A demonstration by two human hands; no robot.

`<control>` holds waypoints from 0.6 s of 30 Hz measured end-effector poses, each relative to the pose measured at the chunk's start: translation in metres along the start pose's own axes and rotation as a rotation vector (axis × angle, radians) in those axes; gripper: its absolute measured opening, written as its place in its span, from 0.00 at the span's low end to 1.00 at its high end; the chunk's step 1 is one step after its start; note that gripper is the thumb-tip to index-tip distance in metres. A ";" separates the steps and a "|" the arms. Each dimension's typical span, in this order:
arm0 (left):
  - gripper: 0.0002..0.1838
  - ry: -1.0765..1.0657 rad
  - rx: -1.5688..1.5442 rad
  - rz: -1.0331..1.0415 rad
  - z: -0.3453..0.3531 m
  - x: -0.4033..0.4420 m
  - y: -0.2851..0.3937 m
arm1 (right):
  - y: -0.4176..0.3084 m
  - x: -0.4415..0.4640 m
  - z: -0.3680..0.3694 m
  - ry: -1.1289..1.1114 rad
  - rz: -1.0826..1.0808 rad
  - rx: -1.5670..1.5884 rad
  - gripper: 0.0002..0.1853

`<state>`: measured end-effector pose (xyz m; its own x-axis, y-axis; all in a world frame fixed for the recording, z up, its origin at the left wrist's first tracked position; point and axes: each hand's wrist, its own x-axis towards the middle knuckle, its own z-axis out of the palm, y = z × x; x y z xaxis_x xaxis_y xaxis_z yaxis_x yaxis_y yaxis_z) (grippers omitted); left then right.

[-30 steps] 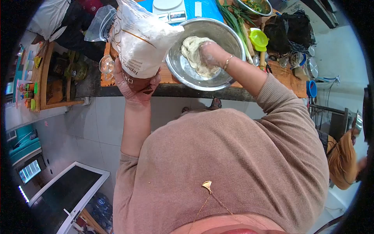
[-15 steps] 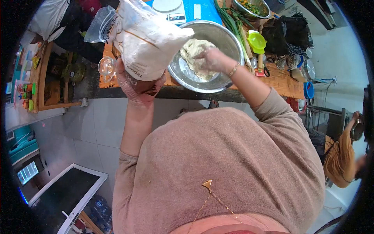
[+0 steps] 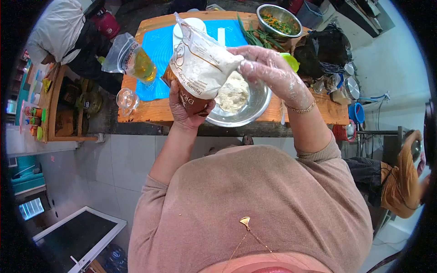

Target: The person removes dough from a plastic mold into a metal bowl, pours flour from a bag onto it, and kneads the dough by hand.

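Could overpour onto dough (image 3: pixel 232 101) if tipped further — clutching flour bag (image 3: pixel 200 68) in left hand (image 3: pixel 185 117), bracketing spout (image 3: pixel 235 63) with right hand (image 3: pixel 277 73) — cannot tell if pinching.

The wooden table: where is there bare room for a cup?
Bare wood shows at the near edge, between the clear container and the left hand. Bare blue mat shows between the oil pouch and the white scale. It's crowded at far right: vegetable bowl, leafy greens, black bag.

Before you on the table (image 3: pixel 145 112), the mixing bowl (image 3: pixel 258 103) holds dough (image 3: pixel 233 94); your flour bag (image 3: pixel 199 63) is at its left side, the oil pouch (image 3: pixel 142 65) farther left, the vegetable bowl (image 3: pixel 277 9) behind, right
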<state>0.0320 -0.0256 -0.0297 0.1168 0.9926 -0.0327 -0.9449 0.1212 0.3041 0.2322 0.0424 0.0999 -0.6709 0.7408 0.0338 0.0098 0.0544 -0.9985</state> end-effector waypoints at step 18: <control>0.50 -0.344 -0.463 -0.026 0.036 0.022 -0.069 | 0.014 -0.004 -0.062 -0.053 -0.012 -0.085 0.26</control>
<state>0.1104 -0.0122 -0.0173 0.1616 0.9400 0.3006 -0.9667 0.2120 -0.1432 0.2814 0.0816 0.0887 -0.7097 0.7033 0.0415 0.0627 0.1217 -0.9906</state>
